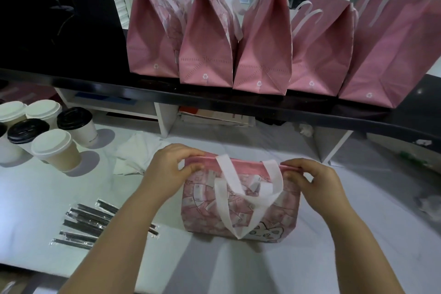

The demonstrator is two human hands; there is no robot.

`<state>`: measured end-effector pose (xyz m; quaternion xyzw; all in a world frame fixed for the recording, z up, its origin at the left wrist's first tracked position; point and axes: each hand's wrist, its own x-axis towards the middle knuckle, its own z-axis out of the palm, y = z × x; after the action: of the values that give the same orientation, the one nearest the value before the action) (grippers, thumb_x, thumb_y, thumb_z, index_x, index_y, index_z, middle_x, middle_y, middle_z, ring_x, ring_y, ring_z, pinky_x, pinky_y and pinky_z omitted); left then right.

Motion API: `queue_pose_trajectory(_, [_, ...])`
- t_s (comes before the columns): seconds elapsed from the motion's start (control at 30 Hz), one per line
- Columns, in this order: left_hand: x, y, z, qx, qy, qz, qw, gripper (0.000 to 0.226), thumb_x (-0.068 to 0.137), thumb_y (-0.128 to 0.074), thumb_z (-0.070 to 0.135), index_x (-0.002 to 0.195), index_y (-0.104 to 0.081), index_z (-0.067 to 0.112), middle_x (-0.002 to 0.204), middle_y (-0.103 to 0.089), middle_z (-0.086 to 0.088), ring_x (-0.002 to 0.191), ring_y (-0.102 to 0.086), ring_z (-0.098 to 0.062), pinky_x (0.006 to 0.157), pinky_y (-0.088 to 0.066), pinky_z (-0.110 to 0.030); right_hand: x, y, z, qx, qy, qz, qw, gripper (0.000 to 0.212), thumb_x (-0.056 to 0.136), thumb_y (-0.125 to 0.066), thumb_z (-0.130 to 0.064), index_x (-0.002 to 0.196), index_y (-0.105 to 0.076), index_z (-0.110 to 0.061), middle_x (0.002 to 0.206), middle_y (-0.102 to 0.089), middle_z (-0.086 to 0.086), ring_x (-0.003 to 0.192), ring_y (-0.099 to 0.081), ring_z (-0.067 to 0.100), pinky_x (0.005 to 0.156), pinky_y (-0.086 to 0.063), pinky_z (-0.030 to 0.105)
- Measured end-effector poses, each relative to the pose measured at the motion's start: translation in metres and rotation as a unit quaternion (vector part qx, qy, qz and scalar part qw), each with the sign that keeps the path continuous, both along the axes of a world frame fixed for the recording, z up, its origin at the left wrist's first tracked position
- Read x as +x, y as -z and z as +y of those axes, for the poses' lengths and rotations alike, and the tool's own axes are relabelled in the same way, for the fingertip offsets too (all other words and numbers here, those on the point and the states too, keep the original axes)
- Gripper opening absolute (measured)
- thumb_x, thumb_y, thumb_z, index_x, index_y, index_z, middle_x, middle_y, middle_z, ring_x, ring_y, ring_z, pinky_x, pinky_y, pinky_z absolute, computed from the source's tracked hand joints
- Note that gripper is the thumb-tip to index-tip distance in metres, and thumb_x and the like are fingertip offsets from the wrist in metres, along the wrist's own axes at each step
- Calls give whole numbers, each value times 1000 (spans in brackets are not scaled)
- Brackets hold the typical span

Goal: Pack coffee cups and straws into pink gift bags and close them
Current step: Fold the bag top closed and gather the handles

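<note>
Coffee cups [51, 130] with black and white lids stand at 9 o'clock on the counter [59, 188], wrapped straws [90, 224] at 8 o'clock. Centre — patterned pink bag [241, 207] upright, left hand [170, 163] and right hand [310, 178] each pinched closed on its top edge. At 12 o'clock, five pink bags [262, 38] line the dark shelf [95, 85].

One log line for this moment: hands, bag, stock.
left hand: pinching bag top | right hand: pinching bag top | bag: upright on table | cups, straws: left, untouched
</note>
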<state>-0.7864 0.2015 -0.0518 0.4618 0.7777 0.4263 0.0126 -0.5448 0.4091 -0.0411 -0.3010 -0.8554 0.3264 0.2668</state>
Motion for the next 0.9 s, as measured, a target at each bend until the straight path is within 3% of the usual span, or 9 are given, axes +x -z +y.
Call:
queue_pose_trajectory(0.1, [10, 3, 12, 27, -46, 59, 997, 18, 73, -82, 13, 86, -76, 25, 75, -59, 28, 76, -56, 7, 73, -49, -27, -7, 5, -5, -28, 47, 46, 997, 34, 84, -68, 0, 80, -73, -34, 81, -68, -30, 84, -62, -7, 71, -50, 12])
queue_pose_trajectory(0.2, [11, 7, 18, 57, -59, 73, 994, 21, 73, -82, 11, 86, -76, 27, 78, -62, 29, 75, -54, 5, 78, -51, -37, -6, 8, -4, -44, 51, 64, 996, 39, 85, -69, -1, 80, -71, -40, 85, -66, -37, 86, -62, -11, 71, -47, 5])
queue_pose_trajectory(0.33, [5, 17, 7, 81, -55, -94, 991, 40, 74, -81, 25, 102, -65, 50, 107, -61, 35, 103, -56, 7, 86, -47, -18, 7, 11, 8, -63, 40, 68, 995, 36, 85, -69, -3, 90, -70, -38, 89, -69, -30, 86, -64, -5, 73, -48, 8])
queue_pose_trajectory(0.47, [1, 25, 2, 125, -98, -203, 966, 41, 74, -82, 22, 100, -67, 50, 99, -70, 23, 90, -66, -1, 75, -53, -14, 2, 18, 2, -105, 162, 133, 972, 22, 79, -79, -15, 78, -67, -33, 76, -69, -23, 73, -66, -2, 69, -52, 20])
queue_pose_trajectory(0.57, [3, 30, 5, 171, -131, -251, 944, 23, 75, -82, 21, 88, -71, 37, 87, -73, 14, 79, -69, -5, 70, -54, -16, 1, 27, -4, -149, 208, 187, 948, 16, 78, -80, -19, 70, -68, -25, 70, -70, -12, 66, -67, 8, 64, -54, 25])
queue_pose_trajectory(0.67, [5, 34, 3, 117, -66, -334, 933, 8, 72, -81, 29, 77, -76, 33, 78, -75, 5, 73, -71, -9, 65, -56, -24, 6, 35, -12, -234, 171, 232, 928, 16, 81, -76, -12, 69, -73, -22, 69, -72, -1, 63, -69, 13, 59, -56, 20])
queue_pose_trajectory(0.8, [0, 39, -8, 10, 75, -385, 920, 33, 54, -85, 29, 85, -78, 22, 88, -77, -4, 83, -73, -18, 68, -57, -21, 15, 44, -25, -297, 138, 194, 925, 20, 87, -70, -16, 70, -77, -25, 69, -73, -1, 62, -67, 7, 59, -54, 18])
queue_pose_trajectory(0.9, [-7, 38, -4, 21, 90, -397, 913, 28, 58, -84, 19, 85, -78, 19, 88, -77, -4, 84, -73, -19, 68, -56, -19, 11, 48, -37, -323, 141, 183, 918, 19, 92, -64, -23, 80, -78, -24, 77, -75, 0, 67, -67, 9, 60, -56, 24])
